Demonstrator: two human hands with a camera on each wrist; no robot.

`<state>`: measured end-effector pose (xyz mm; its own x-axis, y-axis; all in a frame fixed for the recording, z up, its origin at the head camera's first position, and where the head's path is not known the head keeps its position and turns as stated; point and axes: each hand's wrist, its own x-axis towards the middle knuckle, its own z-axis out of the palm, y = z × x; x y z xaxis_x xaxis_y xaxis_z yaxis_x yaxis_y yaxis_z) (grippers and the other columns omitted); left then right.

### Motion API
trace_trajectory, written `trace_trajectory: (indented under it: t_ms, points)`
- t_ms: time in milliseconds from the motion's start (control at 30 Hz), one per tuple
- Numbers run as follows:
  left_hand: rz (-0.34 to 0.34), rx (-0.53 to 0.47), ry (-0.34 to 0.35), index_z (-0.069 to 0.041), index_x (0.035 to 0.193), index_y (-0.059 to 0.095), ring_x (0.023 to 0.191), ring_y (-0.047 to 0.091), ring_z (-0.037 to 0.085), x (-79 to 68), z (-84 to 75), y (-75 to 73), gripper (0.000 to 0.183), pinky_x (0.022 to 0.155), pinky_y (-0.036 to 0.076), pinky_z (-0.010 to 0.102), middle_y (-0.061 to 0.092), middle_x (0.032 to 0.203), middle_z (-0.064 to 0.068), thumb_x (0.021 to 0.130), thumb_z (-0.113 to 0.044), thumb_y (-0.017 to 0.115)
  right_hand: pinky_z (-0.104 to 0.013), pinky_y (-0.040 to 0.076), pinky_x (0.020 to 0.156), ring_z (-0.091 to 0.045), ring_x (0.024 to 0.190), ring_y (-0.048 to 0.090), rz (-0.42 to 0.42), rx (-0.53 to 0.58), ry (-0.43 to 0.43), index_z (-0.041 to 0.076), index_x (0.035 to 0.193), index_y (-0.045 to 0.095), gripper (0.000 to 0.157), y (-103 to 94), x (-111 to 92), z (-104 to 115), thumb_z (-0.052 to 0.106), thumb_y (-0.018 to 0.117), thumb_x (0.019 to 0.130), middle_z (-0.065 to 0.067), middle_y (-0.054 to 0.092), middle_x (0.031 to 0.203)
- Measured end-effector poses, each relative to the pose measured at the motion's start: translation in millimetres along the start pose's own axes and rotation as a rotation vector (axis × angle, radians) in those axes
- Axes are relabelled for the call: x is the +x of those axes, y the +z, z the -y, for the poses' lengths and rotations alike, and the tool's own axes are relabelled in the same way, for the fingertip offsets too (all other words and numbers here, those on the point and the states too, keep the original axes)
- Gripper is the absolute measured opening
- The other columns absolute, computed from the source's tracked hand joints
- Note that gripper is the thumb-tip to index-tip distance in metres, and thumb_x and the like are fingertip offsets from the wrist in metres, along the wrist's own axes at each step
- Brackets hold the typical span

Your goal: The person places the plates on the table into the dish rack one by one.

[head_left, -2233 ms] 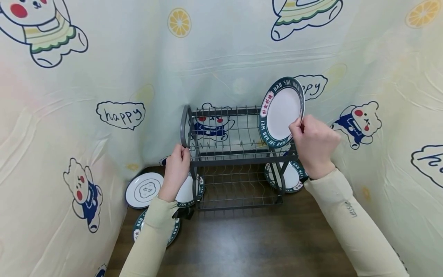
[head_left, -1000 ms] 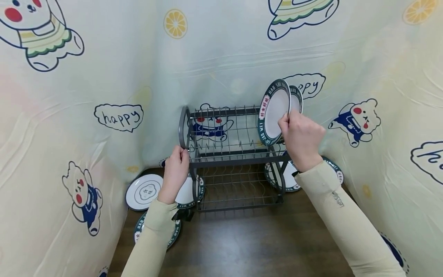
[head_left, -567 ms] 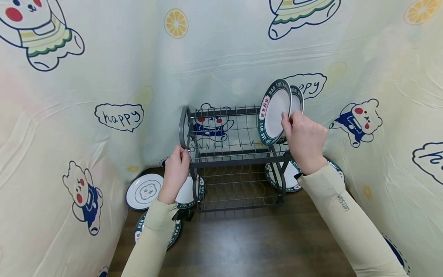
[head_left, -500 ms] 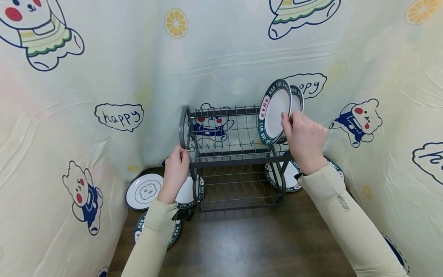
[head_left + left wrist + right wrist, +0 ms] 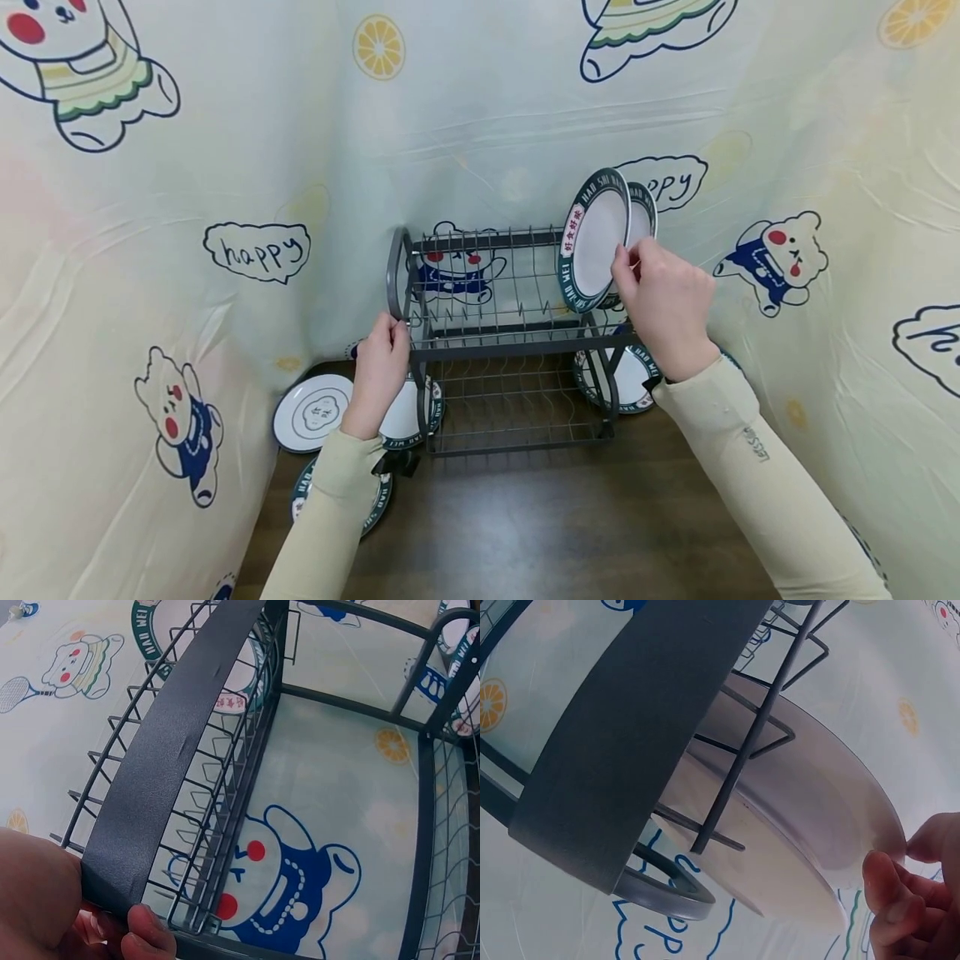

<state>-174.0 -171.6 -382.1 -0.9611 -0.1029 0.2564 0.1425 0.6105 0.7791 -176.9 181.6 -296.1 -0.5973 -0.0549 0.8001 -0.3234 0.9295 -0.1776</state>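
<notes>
My left hand (image 5: 382, 371) grips the left end of a dark two-tier dish rack (image 5: 517, 346); its fingers curl under the flat end bar (image 5: 157, 765) in the left wrist view. On the upper tier, at the right, two white plates with green lettered rims stand on edge. My right hand (image 5: 667, 304) pinches the rim of the front plate (image 5: 596, 242) between thumb and fingers. Behind it the second plate (image 5: 642, 212) is partly covered. From the right wrist view both show their plain undersides, the pinched plate (image 5: 817, 795) nearest the fingertips.
Left of the rack, a plate (image 5: 311, 412) lies underside up on the brown table (image 5: 517, 525). Another plate (image 5: 401, 417) and a third plate (image 5: 378, 500) are partly hidden by the left arm. One plate (image 5: 630, 379) lies behind the rack's right leg. Printed cloth (image 5: 480, 125) hangs around.
Since the oldest frame, the front plate has turned more edge-on, showing the second plate behind it. The right hand moved left, then slightly back right. The left hand stays on the rack.
</notes>
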Motion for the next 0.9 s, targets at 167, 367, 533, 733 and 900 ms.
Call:
trace_trajectory:
  t_ms: [167, 367, 533, 733, 900]
  points:
    - [0.005, -0.010, -0.001, -0.006, 0.096, 0.049, 0.056, 0.049, 0.025, 0.4, -0.1, -0.5, 0.025, 0.050, 0.040, 0.031, 0.049, 0.073, 0.009, 0.112, -0.022, 0.038, -0.037, 0.034, 0.042, -0.033, 0.047, 0.056, -0.012, 0.013, -0.003, -0.005, 0.086, 0.064, 0.031, -3.2, -3.1, -3.0, 0.019, 0.055, 0.105, -0.019, 0.068, 0.069]
    - [0.004, -0.010, 0.001, -0.006, 0.096, 0.049, 0.056, 0.049, 0.025, 0.1, -0.2, -1.0, 0.025, 0.050, 0.041, 0.031, 0.049, 0.073, 0.009, 0.112, -0.022, 0.038, -0.034, 0.029, 0.043, -0.031, 0.044, 0.052, -0.004, 0.039, -0.009, -0.004, 0.090, 0.063, 0.028, -9.0, -10.9, -6.0, 0.018, 0.054, 0.105, -0.018, 0.068, 0.067]
    - [0.003, -0.011, 0.001, -0.006, 0.096, 0.049, 0.055, 0.048, 0.025, 0.4, -0.6, -1.5, 0.025, 0.050, 0.040, 0.032, 0.048, 0.073, 0.009, 0.112, -0.022, 0.038, -0.031, 0.029, 0.043, -0.029, 0.045, 0.053, 0.025, 0.047, -0.001, -0.004, 0.090, 0.064, 0.026, -16.3, -19.8, -8.4, 0.016, 0.056, 0.105, -0.019, 0.070, 0.071]
    - [0.010, -0.015, -0.003, -0.006, 0.096, 0.050, 0.057, 0.049, 0.025, 0.2, -0.1, -2.0, 0.024, 0.050, 0.041, 0.032, 0.049, 0.073, 0.009, 0.111, -0.021, 0.040, -0.028, 0.025, 0.042, -0.026, 0.042, 0.051, 0.021, 0.051, -0.015, -0.002, 0.091, 0.066, 0.020, -25.4, -36.6, -16.5, 0.012, 0.057, 0.103, -0.017, 0.070, 0.069]
    - [-0.019, -0.007, 0.009, -0.007, 0.091, 0.050, 0.057, 0.049, 0.026, -0.2, 0.5, -1.5, 0.026, 0.050, 0.040, 0.032, 0.049, 0.072, 0.008, 0.111, -0.022, 0.042, -0.028, 0.027, 0.043, -0.026, 0.045, 0.052, 0.035, 0.058, -0.002, 0.000, 0.092, 0.067, 0.017, -30.9, -54.2, -28.4, 0.012, 0.059, 0.101, -0.015, 0.070, 0.070]
